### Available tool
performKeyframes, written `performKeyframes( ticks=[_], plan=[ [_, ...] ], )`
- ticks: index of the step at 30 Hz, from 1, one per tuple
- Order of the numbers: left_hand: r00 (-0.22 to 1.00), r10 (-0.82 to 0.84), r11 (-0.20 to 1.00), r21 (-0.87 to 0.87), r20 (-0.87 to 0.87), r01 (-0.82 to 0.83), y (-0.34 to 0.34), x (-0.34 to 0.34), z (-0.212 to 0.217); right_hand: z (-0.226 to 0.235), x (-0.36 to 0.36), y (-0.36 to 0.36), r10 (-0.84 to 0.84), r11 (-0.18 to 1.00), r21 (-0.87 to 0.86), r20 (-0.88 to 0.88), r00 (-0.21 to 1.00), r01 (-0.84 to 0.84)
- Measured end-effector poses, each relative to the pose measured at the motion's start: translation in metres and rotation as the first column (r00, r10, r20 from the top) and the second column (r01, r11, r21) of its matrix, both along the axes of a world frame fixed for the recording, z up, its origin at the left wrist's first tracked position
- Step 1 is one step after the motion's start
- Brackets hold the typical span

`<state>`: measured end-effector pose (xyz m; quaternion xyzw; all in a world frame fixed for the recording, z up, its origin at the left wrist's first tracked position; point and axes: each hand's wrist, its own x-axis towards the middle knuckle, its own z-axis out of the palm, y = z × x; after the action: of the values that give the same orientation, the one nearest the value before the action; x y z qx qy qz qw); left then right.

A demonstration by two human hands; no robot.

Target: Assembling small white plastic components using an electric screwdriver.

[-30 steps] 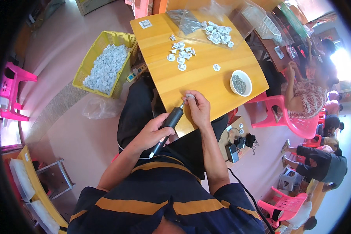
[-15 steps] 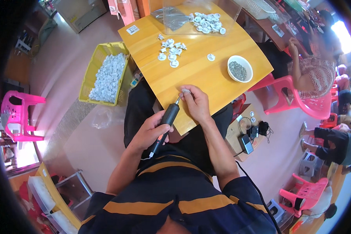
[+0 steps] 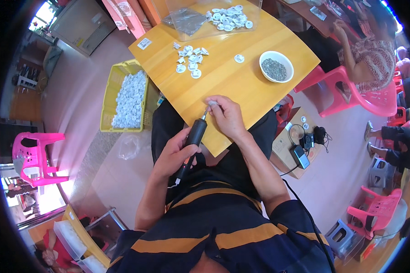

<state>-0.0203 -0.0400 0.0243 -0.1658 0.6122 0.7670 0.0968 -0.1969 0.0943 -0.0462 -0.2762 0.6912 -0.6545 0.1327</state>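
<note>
Gripping black power screwdriver (image 3: 196,133) in left hand (image 3: 175,152), bit (image 3: 205,114) angled up toward right hand (image 3: 225,113). Right hand pinching small pale part (image 3: 211,103), partly hidden, above near corner of tabletop (image 3: 255,102); bit contact cannot be told. Farther off: loose white fittings (image 3: 192,60), lone white fitting (image 3: 239,58), white bowl (image 3: 290,68) of small grey pieces (image 3: 274,69), clear tray (image 3: 209,33). Yellow basket (image 3: 105,109) on floor (image 3: 109,177), left.

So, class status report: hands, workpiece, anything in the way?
Left hand gripping black screwdriver. Right hand pinching small pale part near the bit; contact unclear. White bowl off right, not blocking.
</note>
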Motion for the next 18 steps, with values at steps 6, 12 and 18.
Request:
performKeyframes(
  ticks=[6,12,18],
  plan=[
    [0.999,-0.022,0.999,-0.031,0.026,0.023,-0.0030,-0.0035,0.0018,0.0044,0.0007,-0.0017,-0.023,1.000,0.017,-0.053,0.998,0.024],
    [0.999,-0.019,0.998,-0.063,0.034,0.021,-0.0034,-0.0057,0.0068,0.0041,-0.0007,-0.0028,-0.048,0.999,0.022,-0.068,0.997,0.049],
    [0.999,-0.020,0.996,-0.091,0.036,0.023,-0.0021,-0.0101,0.0094,-0.0003,-0.0022,-0.0047,-0.058,0.998,0.003,-0.050,0.997,0.058]
  ],
)
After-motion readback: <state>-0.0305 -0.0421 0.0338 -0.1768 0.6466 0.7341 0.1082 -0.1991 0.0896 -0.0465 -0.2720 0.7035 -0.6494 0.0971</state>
